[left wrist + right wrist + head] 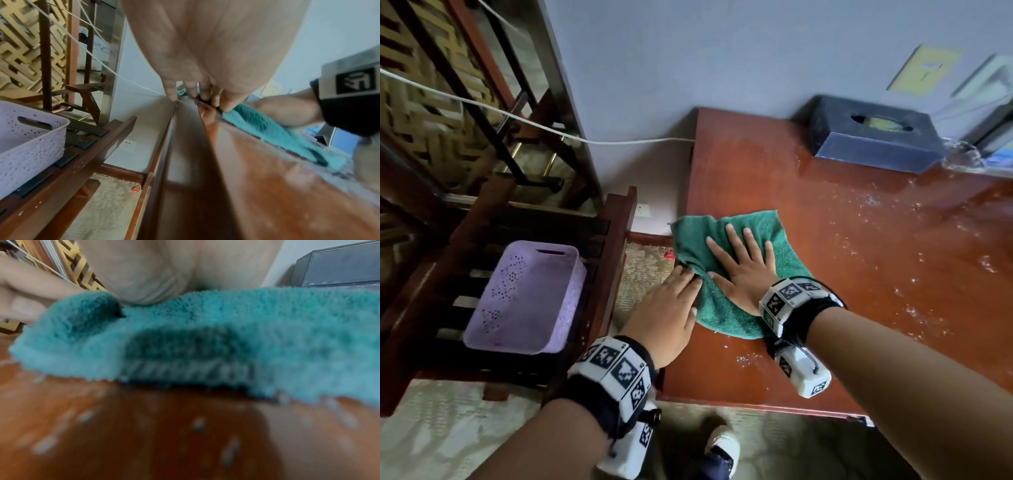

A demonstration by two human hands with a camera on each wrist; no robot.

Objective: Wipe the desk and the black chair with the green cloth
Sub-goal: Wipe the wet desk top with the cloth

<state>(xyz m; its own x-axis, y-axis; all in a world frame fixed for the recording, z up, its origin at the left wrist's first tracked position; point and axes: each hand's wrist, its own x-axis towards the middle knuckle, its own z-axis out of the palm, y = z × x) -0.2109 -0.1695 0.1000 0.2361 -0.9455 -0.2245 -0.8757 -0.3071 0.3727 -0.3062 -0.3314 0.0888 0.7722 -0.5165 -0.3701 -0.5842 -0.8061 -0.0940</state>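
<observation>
- Head view: desk-wiping is the step in hand! The right hand (743, 270) lies flat on the green terry cloth (763, 226), fingers straight and spread apart, centre-left of frame, at the left edge of the glossy reddish-brown wooden desk (825, 240).
- The left hand (667, 318) sits at lower left, fingers close together, tips on the cloth's bunched left edge. Pinning it or pinching it, I cannot tell.
- White specks (911, 311) dot the right half of the desk, so the next sweep, I judge, calls for a firm, flat push rightward.
- Standing in the way at upper right is a dark blue tissue box (873, 137). At left, a lilac perforated plastic basket (524, 298) sits on a dark slatted wooden rack (619, 222). I can make out no black chair.
- Left wrist view: the left fingertips (170, 91) point down at the desk edge, beside the cloth (267, 128).
- Right wrist view: blurred, but the cloth (205, 321) fills mid-frame under the palm, with specks on the wood below.
</observation>
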